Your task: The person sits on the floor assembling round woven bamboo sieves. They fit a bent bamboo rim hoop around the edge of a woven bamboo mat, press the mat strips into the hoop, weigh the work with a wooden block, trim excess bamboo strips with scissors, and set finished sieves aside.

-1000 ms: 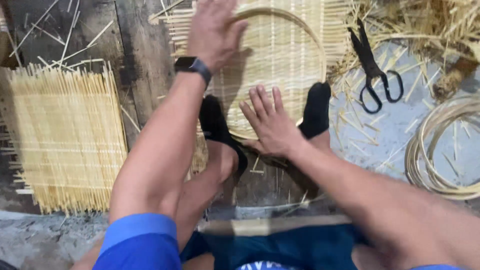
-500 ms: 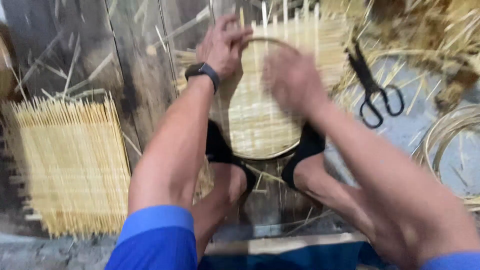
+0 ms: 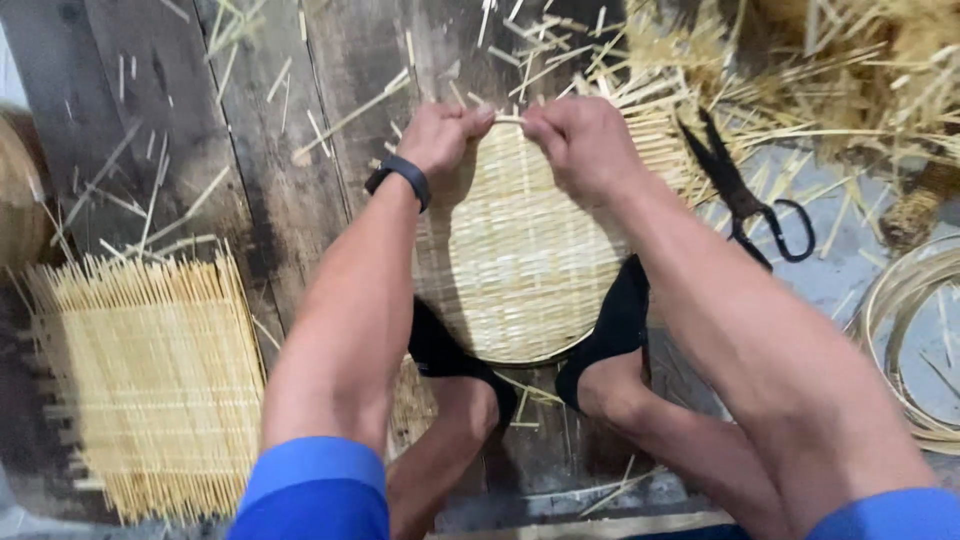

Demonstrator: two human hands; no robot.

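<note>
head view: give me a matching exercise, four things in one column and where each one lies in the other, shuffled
Things:
1. scissors
2. square mat
3. round mat
4. hoop coil

Places:
A. far left, on the planks
B. under both hands, pinned by the feet
C. right edge of the picture
D. just right of the right forearm

Pairs: 1-D, 2-A, 3-B, 4-C
</note>
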